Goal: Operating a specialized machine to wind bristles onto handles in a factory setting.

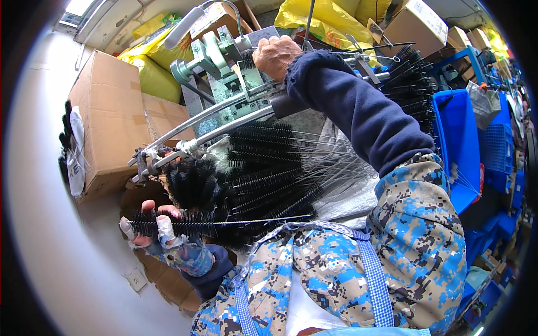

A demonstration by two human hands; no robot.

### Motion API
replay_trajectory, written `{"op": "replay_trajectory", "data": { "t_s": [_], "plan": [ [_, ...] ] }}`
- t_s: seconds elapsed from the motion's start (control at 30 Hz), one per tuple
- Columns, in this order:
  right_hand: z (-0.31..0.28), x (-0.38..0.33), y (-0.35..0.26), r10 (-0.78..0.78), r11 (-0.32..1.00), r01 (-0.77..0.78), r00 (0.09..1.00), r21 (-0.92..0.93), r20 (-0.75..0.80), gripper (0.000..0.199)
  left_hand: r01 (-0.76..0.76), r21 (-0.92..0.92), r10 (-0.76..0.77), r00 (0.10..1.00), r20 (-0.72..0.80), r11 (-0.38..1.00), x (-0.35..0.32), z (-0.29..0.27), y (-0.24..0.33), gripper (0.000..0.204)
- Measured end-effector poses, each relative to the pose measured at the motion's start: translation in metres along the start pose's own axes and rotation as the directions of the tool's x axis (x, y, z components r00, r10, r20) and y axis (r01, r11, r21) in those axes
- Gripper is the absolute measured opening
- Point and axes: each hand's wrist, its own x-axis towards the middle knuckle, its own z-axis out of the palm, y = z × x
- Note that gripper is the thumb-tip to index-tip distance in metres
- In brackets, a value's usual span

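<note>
At the lower left my left hand, with white tape on its fingers, is closed round a black twisted-wire brush. Its bare wire stem points right, across my front. My right hand reaches up to the green metal machine, with fingers curled down against its workhead. What those fingers grip is hidden, though dark bristles show just left of them. Between my hands lies a pile of black wire brushes, bristle ends left and wire stems right. Metal guide rods slant over the pile's far side.
Cardboard boxes stand at the left by the white wall. Yellow sacks lie behind the machine. More black brushes and a blue bin are on the right, beyond my right arm.
</note>
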Motion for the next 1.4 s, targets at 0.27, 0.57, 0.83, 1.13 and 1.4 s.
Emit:
{"op": "replay_trajectory", "data": {
  "t_s": [0.27,0.57,0.83,1.13,1.4],
  "plan": [
    [-0.001,0.001,-0.002,-0.045,0.999,0.045,0.999,-0.001,-0.004,0.015,0.081,-0.011,-0.081,0.996,0.035,0.997,0.004,-0.01,0.001,0.082],
    [-0.005,0.015,0.001,0.031,0.988,-0.029,0.999,0.148,-0.012,0.016,-0.16,-0.243,0.193,0.974,0.117,0.957,0.018,0.002,-0.021,0.08],
    [0.005,-0.042,0.05,0.251,0.967,-0.253,0.967,0.041,0.052,0.026,0.056,0.04,-0.051,0.992,-0.115,0.998,-0.001,-0.004,0.001,0.078],
    [-0.008,-0.05,0.046,0.388,0.896,-0.37,0.921,0.244,-0.03,0.024,-0.124,0.158,0.108,0.989,0.105,0.98,0.074,0.04,-0.04,0.042],
    [-0.021,-0.056,0.032,0.103,0.973,-0.023,0.932,0.229,-0.347,0.019,0.109,0.558,0.102,0.938,-0.332,0.822,0.131,0.083,-0.14,0.06]
  ]
}}
